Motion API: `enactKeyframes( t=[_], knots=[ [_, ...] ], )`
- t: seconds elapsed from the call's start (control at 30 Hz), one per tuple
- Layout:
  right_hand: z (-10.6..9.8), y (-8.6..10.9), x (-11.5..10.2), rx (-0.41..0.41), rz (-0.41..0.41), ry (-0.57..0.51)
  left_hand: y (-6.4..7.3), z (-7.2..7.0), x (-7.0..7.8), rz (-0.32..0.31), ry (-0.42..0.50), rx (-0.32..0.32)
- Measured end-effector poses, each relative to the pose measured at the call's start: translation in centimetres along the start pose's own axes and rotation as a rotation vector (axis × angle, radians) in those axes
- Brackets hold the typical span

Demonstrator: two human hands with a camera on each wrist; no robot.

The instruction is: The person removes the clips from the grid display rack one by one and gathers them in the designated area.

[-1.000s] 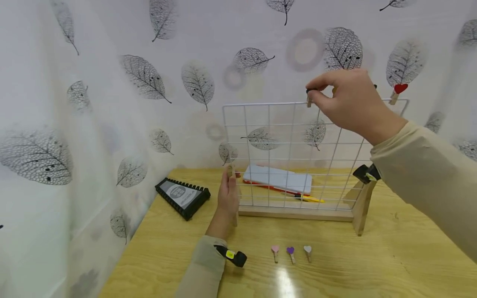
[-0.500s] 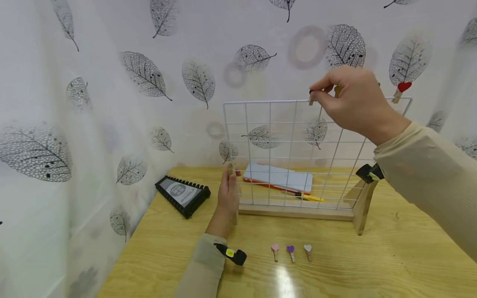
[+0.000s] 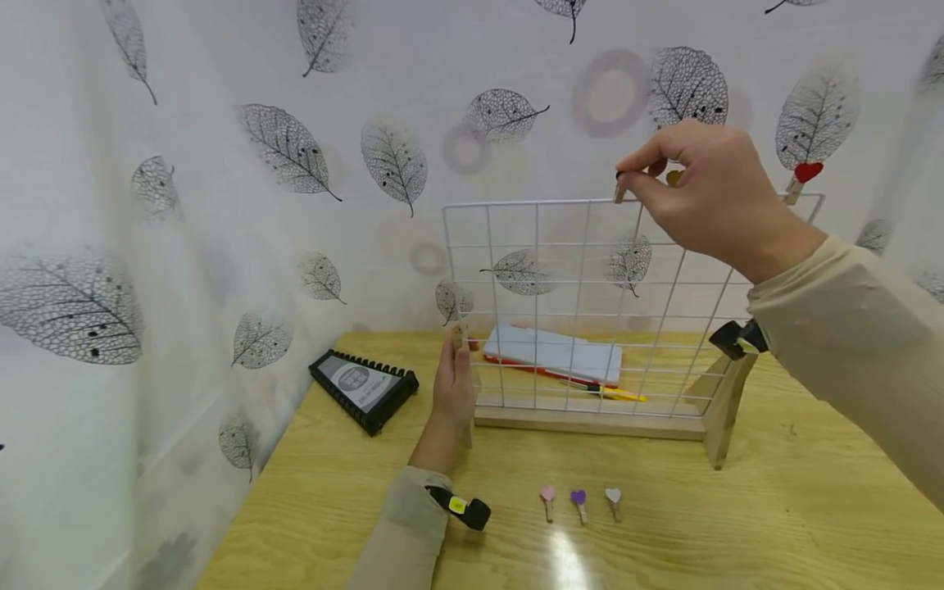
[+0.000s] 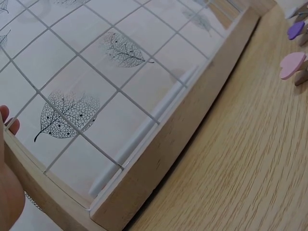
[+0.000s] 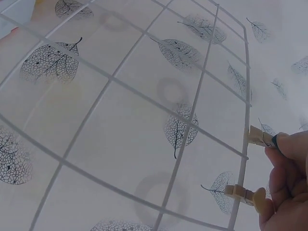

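Observation:
In the head view, my right hand point(image 3: 711, 188) pinches a small wooden clothespin point(image 3: 619, 193) with a dark top, at the upper wire of a white wire grid point(image 3: 537, 246). The right wrist view shows this clothespin's point(image 5: 260, 136) tip at the edge wire; whether it bites the wire I cannot tell. Close beside it, a clothespin with a yellow heart point(image 5: 259, 199) sits on the same wire, partly behind my hand in the head view. My left hand point(image 3: 452, 393) grips the wooden upright point(image 3: 460, 334) at the grid's left side.
A red-heart clothespin point(image 3: 808, 171) is clipped near the grid's right corner. Pink point(image 3: 547, 495), purple point(image 3: 578, 497) and white point(image 3: 614, 496) heart clothespins lie in front. Behind the grid are a pale case point(image 3: 553, 352) and yellow pen point(image 3: 623, 394); a black rack point(image 3: 364, 391) lies left.
My right hand has lifted the clothespin slightly against the top wire, and its dark top is now more covered by my fingers. My left hand keeps its hold on the upright.

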State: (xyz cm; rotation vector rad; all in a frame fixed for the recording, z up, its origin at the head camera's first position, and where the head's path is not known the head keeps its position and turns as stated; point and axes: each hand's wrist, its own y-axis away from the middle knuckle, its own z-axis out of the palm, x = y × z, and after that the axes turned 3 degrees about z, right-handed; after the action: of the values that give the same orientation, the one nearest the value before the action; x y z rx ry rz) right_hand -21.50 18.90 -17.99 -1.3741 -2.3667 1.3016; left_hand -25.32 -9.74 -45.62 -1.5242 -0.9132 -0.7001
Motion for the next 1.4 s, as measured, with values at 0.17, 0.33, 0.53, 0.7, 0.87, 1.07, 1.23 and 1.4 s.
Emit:
enactKeyframes(
  t=[0.17, 0.33, 0.53, 0.7, 0.87, 1.07, 1.23, 1.4],
  knots=[
    [0.1, 0.2, 0.0, 0.121, -0.043, -0.04, 0.1, -0.1, -0.2, -0.01, -0.002, -0.003],
    [0.3, 1.0, -0.2, 0.316, -0.21, -0.109, -0.1, 0.0, -0.2, -0.001, 0.029, -0.009],
    [0.5, 4.0, -0.8, 0.42, -0.279, -0.221, -0.1, 0.1, 1.6, -0.024, 0.032, -0.031],
    [1.2, 6.1, -1.2, 0.355, -0.308, -0.286, 0.1, -0.1, 3.4, -0.038, 0.036, -0.029],
    [1.9, 8.5, -1.1, 0.229, -0.312, -0.327, 0.2, -0.2, 3.3, -0.02, 0.038, -0.016],
    [3.2, 12.2, -0.5, 0.073, -0.25, -0.471, 0.4, 0.1, 3.0, -0.003, 0.057, -0.003],
    [4.7, 15.5, -0.4, -0.038, -0.096, -0.461, 0.5, 0.2, 3.2, -0.004, 0.048, 0.006],
    [7.3, 18.8, -0.5, -0.181, -0.021, -0.413, 0.5, 0.1, 3.5, -0.031, 0.011, 0.009]
  ],
)
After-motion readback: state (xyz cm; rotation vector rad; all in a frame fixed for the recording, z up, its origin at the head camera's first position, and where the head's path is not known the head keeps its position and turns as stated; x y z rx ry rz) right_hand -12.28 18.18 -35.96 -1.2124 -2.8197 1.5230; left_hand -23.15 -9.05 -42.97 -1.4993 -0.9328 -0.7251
